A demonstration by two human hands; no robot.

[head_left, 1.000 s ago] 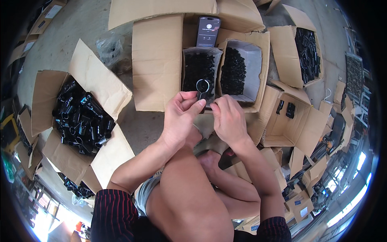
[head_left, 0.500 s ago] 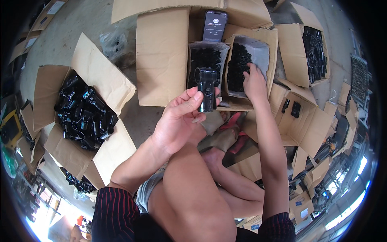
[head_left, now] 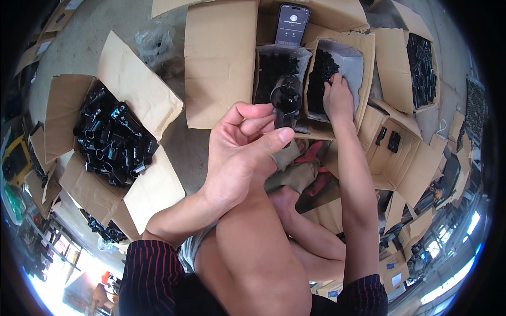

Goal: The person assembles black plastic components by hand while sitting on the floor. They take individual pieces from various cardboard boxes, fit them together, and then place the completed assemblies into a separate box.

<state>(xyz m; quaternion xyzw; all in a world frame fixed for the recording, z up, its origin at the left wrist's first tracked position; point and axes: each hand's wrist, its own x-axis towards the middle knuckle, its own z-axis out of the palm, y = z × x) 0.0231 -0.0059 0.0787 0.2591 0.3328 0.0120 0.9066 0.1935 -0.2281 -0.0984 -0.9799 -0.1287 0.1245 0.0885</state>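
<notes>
Well off to the left of both hands, the open carton of black plastic parts lies as it did a second ago. The left hand has risen from the two-handed pinch it shared then and now grips a black tubular part alone, thumb and fingertips closed around its lower end, its ring-shaped top standing above them. The right hand has let go and moved away, fingers spread and pressed into the lined box of black parts, apparently feeling for another piece.
</notes>
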